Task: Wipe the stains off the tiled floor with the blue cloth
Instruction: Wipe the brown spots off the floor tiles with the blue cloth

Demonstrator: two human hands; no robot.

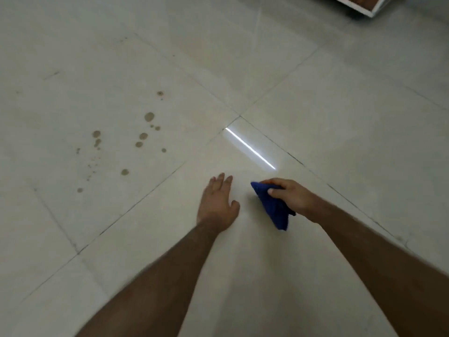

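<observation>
Several brown stains [143, 136] dot one pale floor tile [73, 105] at the left, spread from the tile's middle toward its near side. My right hand [291, 195] grips a folded blue cloth [273, 210] that hangs down below my fingers, over the neighbouring tile to the right of the stains. My left hand [218, 203] is stretched forward with its fingers straight and holds nothing. It is just left of the cloth and right of the stains. Neither hand is over the stained patch.
Dark grout lines [150, 190] cross the glossy floor diagonally. A bright streak of reflected light [250, 148] lies ahead of my hands. A white-edged piece of furniture with a wooden panel [359, 3] stands at the far top right.
</observation>
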